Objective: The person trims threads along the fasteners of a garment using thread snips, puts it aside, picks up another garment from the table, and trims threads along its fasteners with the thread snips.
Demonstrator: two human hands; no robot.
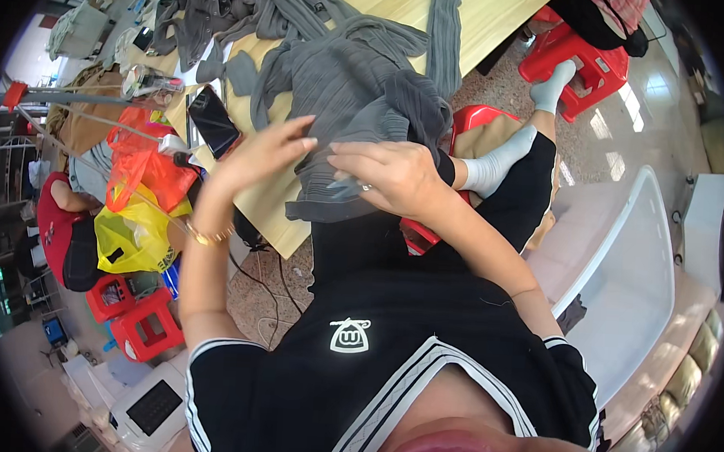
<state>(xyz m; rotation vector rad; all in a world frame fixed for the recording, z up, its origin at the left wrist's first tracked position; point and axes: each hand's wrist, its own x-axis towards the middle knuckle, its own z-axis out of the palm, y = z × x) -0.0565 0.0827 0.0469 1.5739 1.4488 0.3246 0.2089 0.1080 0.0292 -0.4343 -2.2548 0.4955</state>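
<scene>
Head view: black phone [212, 121], orange bag [151, 159] left of grey garment [337, 85].

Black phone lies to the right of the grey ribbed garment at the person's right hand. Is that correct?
Wrong side: the head view shows the black phone to the left of the grey ribbed garment at the person's right hand.

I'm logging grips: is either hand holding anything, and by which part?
Left hand: nothing visible. Right hand: perhaps a small, blurred silvery thing; the part gripped cannot be told.
</scene>
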